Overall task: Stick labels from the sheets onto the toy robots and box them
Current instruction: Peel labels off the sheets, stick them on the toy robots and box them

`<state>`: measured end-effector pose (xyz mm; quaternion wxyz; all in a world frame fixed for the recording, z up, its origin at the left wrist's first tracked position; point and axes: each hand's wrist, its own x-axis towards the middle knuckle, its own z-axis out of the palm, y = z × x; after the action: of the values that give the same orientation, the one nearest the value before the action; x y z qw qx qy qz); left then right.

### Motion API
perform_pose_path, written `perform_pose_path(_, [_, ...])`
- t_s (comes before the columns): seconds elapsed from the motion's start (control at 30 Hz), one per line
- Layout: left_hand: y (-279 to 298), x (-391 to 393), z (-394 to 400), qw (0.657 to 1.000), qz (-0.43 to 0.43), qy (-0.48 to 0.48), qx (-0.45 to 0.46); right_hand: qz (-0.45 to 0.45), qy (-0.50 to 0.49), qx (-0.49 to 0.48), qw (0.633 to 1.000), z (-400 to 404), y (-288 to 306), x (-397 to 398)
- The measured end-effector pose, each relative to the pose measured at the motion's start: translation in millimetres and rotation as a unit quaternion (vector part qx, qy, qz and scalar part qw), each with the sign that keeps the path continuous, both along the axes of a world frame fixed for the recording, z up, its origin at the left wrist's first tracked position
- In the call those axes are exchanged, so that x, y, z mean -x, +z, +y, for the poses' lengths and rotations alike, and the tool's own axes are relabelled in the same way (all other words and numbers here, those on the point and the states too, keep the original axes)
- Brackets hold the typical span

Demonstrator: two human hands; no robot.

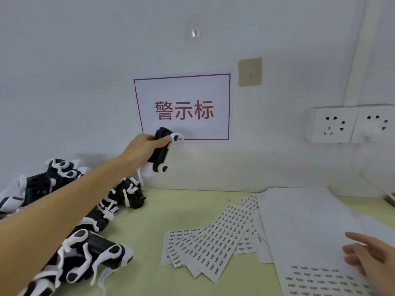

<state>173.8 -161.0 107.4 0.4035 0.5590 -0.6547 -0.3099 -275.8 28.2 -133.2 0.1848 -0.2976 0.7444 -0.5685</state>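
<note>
Our left hand (147, 144) is stretched far forward and raised, its fingers curled around a black-and-white toy robot (161, 150) held in the air in front of the wall sign (183, 107) with red characters. Below and behind that hand, along our forearm, a heap of more toy robots (89, 231) lies on the pale green desk (149, 242), some stacked on one another, white limbs sticking out.

Our right hand (367, 255) is low and close to us, fingers straight and relaxed, resting on a large label sheet (316, 242) that has printed labels only along its near end. Just to the left of that hand, a fan of smaller label sheets (213, 236) overlaps on the desk. Beyond the right hand, wall sockets (350, 124) are mounted on the wall. We see no box in view.

What could go wrong, as we judge it: the held robot is gripped at one end with its body hanging down, so it could swing or slip while we bring it back. Our forearm passes right over the heap, and a low return could catch a protruding limb and drag robots off the desk edge. The fanned sheets lie loose, so a sweep of either hand could scatter them.
</note>
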Motion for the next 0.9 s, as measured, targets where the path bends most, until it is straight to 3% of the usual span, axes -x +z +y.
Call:
perform_pose_path(0.07, [2.2,23.7,30.0,0.969,0.194,-0.072,-0.137,-0.004,-0.004,0.007,1.000,2.3,10.5,-7.8])
perform_pose_path(0.13, [-7.3,42.2,56.7,0.930,0.270,-0.124,-0.216,0.001,0.006,0.025,1.000,8.4,21.2,-17.8])
perform_pose_path(0.4, [-80.4,107.6,132.2,0.844,0.354,-0.219,-0.338,0.079,0.016,0.084,0.993,34.7,59.7,-43.5])
perform_pose_path(0.6, [-112.2,118.6,136.0,0.862,0.295,-0.226,-0.345,0.122,0.006,0.174,0.977,37.2,66.3,-56.4])
perform_pose_path(0.67, [-113.3,119.4,133.0,0.865,0.279,-0.225,-0.350,0.056,0.059,0.206,0.975,33.1,67.9,-61.0])
perform_pose_path(0.73, [-115.8,119.9,131.7,0.856,0.277,-0.238,-0.366,-0.098,0.162,0.241,0.952,28.4,71.8,-73.2])
perform_pose_path(0.8, [-119.6,120.5,133.0,0.848,0.261,-0.260,-0.382,-0.249,0.291,0.230,0.895,26.2,75.5,-90.8])
perform_pose_path(0.9, [-126.0,122.6,137.4,0.842,0.222,-0.283,-0.403,-0.317,0.466,0.145,0.813,26.9,74.1,-114.8])
